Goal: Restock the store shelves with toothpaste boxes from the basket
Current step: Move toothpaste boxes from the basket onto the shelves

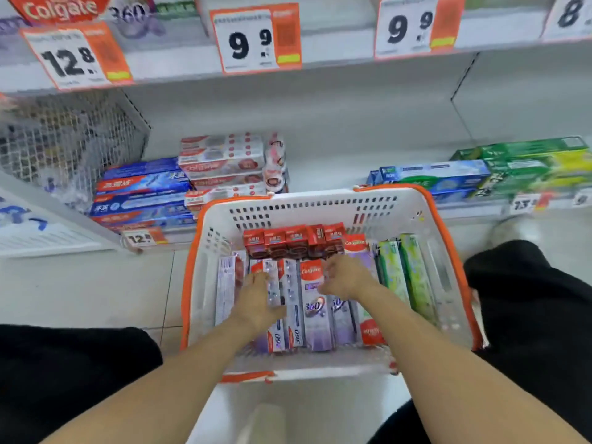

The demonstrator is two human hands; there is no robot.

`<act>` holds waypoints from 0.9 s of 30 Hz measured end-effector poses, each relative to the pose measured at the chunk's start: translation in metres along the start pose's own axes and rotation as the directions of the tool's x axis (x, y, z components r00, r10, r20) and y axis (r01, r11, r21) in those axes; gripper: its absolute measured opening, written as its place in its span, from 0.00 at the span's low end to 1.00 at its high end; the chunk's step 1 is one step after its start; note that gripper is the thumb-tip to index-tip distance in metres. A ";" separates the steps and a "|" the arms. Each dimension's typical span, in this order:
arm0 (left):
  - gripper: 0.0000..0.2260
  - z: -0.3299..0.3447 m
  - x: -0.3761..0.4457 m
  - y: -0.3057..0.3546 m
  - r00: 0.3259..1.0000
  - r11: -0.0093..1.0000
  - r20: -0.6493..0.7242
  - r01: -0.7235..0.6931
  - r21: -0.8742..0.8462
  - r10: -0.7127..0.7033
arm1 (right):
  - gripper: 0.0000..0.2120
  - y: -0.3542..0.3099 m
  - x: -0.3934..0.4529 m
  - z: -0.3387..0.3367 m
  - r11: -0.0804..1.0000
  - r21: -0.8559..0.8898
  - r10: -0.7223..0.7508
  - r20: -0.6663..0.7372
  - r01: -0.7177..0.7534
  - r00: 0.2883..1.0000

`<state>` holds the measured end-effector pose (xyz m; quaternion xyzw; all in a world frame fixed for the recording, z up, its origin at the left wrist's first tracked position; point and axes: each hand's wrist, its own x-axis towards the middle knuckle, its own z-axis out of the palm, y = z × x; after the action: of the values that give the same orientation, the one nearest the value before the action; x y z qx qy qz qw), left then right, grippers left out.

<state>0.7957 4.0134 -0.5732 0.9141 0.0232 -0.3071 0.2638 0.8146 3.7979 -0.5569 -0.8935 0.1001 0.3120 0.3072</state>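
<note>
A white basket with an orange rim (pixel 320 206) stands on the floor before the bottom shelf. Inside lie several purple Colgate 360 boxes (pixel 315 312), a row of small red boxes (pixel 288 241) at the far end, and green boxes (pixel 403 274) on the right. Both my hands reach into it. My left hand (pixel 256 296) lies on the purple boxes at the left, its fingers bent over a box's end. My right hand (pixel 346 277) rests on the purple boxes in the middle with its fingers curled down; the grip is blurred.
The bottom shelf holds blue boxes (pixel 144 193), red-and-white Colgate boxes (pixel 224 165), and blue and green boxes (pixel 512 168) at the right, with a bare gap (pixel 326 155) between them. A wire bin (pixel 64 142) stands at the left. Price tags hang above. My black-clad knees flank the basket.
</note>
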 end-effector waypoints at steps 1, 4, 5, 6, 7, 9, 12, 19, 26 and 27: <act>0.38 0.006 -0.002 -0.003 0.997 0.997 -0.058 0.048 -0.056 -0.052 | 0.17 0.003 0.000 0.006 1.000 -0.015 0.011 0.004 -0.011 1.000; 0.39 0.021 -0.003 -0.016 0.976 0.966 0.031 0.216 -0.142 -0.213 | 0.18 0.003 -0.002 0.021 0.999 -0.014 0.047 0.008 -0.047 0.999; 0.38 0.025 -0.004 -0.019 0.967 0.954 0.064 0.252 -0.162 -0.245 | 0.19 0.003 -0.003 0.028 0.997 0.001 0.076 0.022 -0.076 0.997; 0.38 0.029 -0.004 -0.020 0.962 0.942 0.069 0.274 -0.193 -0.265 | 0.18 0.002 -0.004 0.034 0.994 0.008 0.108 0.032 -0.109 0.994; 0.39 0.032 -0.004 -0.020 0.960 0.932 0.059 0.281 -0.229 -0.275 | 0.15 0.000 -0.005 0.040 0.990 0.005 0.138 0.024 -0.138 0.990; 0.40 0.034 -0.005 -0.018 0.954 0.907 0.049 0.297 -0.298 -0.296 | 0.14 -0.002 -0.005 0.051 0.983 0.008 0.181 -0.048 -0.181 0.982; 0.37 0.034 -0.006 -0.020 0.951 0.877 0.075 0.306 -0.371 -0.301 | 0.18 -0.003 -0.005 0.061 0.954 0.151 0.273 -0.079 -0.259 0.959; 0.24 0.022 -0.013 -0.017 0.978 0.810 0.089 0.208 -0.549 -0.190 | 0.18 -0.009 -0.003 0.042 0.943 0.171 0.261 0.152 -0.285 0.953; 0.23 -0.017 -0.028 -0.009 0.935 0.286 0.352 0.328 -0.900 0.038 | 0.16 -0.019 -0.011 -0.011 0.820 0.486 0.116 0.375 -0.302 0.920; 0.22 -0.023 -0.030 -0.007 0.929 0.250 0.360 0.329 -0.911 0.090 | 0.17 -0.021 -0.011 -0.015 0.765 0.568 0.065 0.402 -0.304 0.913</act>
<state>0.7823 4.0345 -0.5444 0.4902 0.2298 -0.4009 0.7390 0.8206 3.8052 -0.5308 -0.6556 0.2280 0.4484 0.5632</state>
